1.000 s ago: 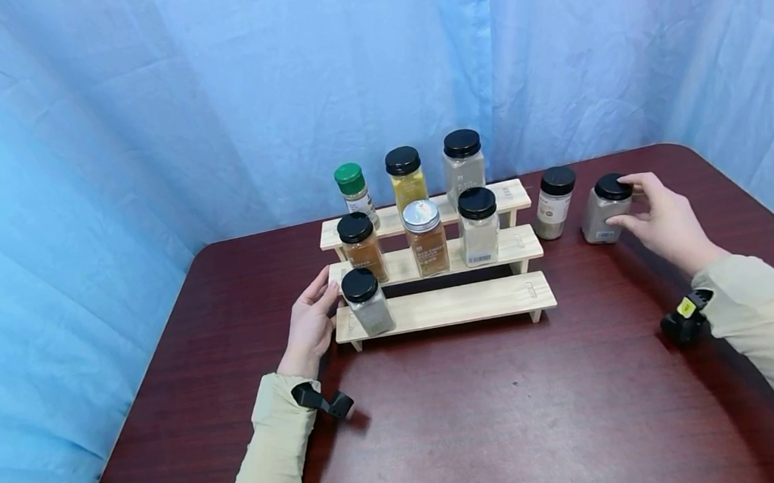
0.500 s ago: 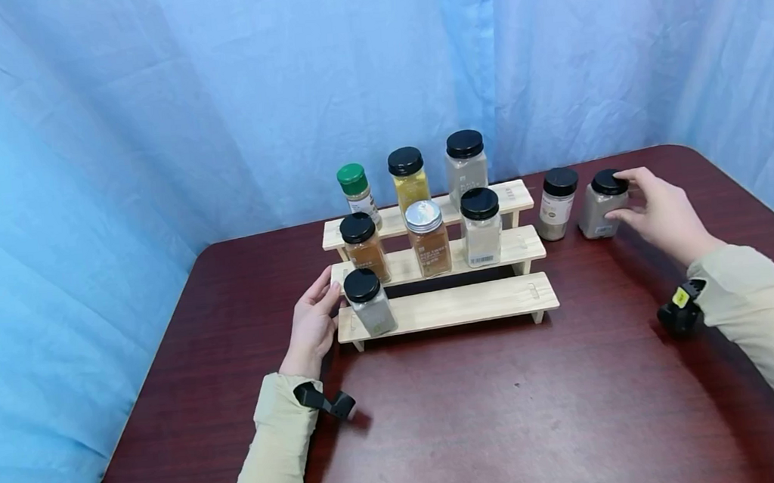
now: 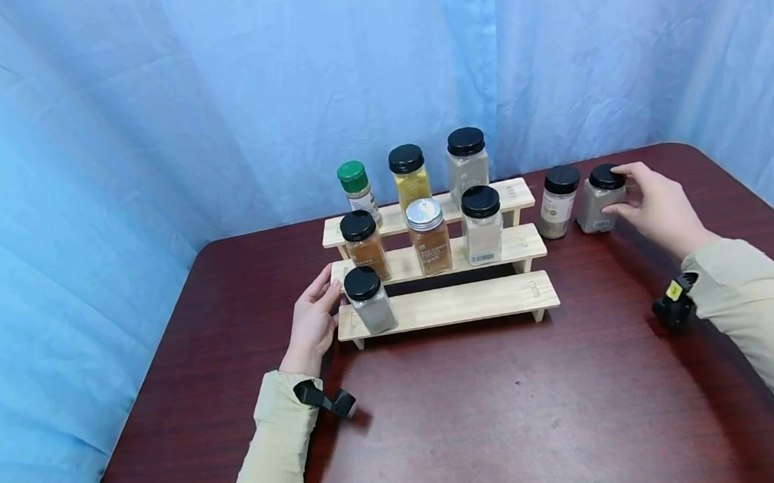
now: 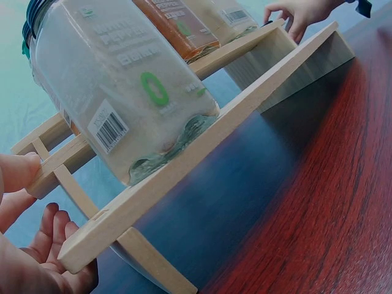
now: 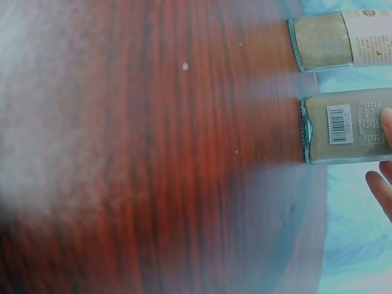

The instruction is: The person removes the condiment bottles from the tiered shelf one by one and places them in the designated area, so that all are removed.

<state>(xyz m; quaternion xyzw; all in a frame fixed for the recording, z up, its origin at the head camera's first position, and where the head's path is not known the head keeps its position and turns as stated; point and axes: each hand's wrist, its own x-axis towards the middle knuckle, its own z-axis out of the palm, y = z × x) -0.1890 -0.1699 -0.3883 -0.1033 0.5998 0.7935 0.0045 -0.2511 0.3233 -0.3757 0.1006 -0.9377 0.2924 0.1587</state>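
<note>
Head view showed the right hand [image 3: 657, 201] curled round a grey spice jar [image 3: 600, 199] standing on the table [image 3: 510, 414] at the far right, just beside another jar [image 3: 557, 202] and right of the stepped wooden rack [image 3: 474, 303]. The left hand [image 3: 311, 323] lay with fingers straight against the rack's left end, beside a black-capped jar [image 3: 368, 300] on the lowest step. A careless lift could probably knock the neighbouring jar over, being so close.
</note>
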